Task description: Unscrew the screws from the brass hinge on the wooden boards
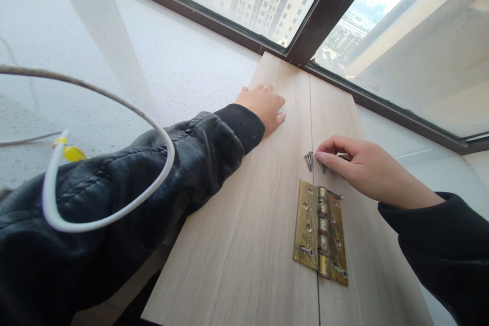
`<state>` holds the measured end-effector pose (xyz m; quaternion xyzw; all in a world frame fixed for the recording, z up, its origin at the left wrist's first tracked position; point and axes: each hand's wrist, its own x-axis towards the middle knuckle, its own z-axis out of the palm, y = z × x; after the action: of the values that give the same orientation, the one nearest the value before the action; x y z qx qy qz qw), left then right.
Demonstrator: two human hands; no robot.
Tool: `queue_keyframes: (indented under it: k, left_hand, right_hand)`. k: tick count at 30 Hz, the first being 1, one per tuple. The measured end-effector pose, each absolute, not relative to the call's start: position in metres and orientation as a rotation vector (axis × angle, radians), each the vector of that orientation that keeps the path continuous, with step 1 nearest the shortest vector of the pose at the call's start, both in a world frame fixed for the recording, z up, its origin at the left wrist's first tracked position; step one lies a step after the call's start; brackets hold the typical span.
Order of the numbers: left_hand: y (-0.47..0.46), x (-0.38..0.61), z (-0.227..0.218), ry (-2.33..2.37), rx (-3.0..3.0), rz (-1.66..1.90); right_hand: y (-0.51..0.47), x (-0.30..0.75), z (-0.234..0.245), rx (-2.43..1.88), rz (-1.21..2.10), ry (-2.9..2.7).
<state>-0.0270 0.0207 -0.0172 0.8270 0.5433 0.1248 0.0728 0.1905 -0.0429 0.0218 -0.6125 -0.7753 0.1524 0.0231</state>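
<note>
Two light wooden boards (248, 224) lie side by side on a white sill, meeting at a seam. A brass hinge (320, 232) lies open across that seam, with screws in some of its holes. My left hand (263, 105) rests on the far end of the left board, fingers curled over its edge. My right hand (362, 168) reaches in from the right, fingertips pinched on a small screw (321, 166) just beyond the hinge. Two more loose screws (309, 160) lie beside it on the seam.
A white cable (114, 163) with a yellow tag (72, 153) loops over my left sleeve, close to the camera. A dark window frame (324, 15) stands directly behind the boards, with high-rise buildings outside. The white speckled sill (114, 51) spreads out to the left.
</note>
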Motion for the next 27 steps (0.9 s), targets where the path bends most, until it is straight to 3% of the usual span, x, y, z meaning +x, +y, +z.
queue_keyframes:
  k: [27]
  left_hand:
    - [0.0205, -0.0274, -0.0166, 1.623, 2.49, 0.369]
  right_hand:
    - [-0.0456, 0.1871, 0.0193, -1.803, 0.512, -2.37]
